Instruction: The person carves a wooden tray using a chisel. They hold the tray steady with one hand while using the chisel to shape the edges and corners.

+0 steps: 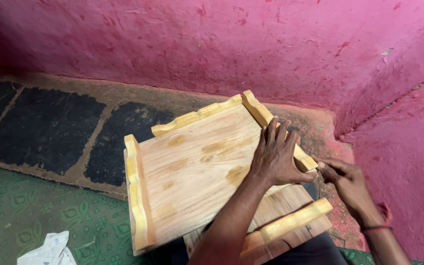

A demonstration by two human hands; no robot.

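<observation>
Lowest in view, a second wooden tray (290,228) lies under the big wooden tray (192,167), which tilts against the pink wall (271,44). Left hand (276,157) presses flat, fingers spread, on its right rail (261,113); right hand (347,181) pinches closed at that rail's end. White cloth (47,250) sits bottom left.
</observation>
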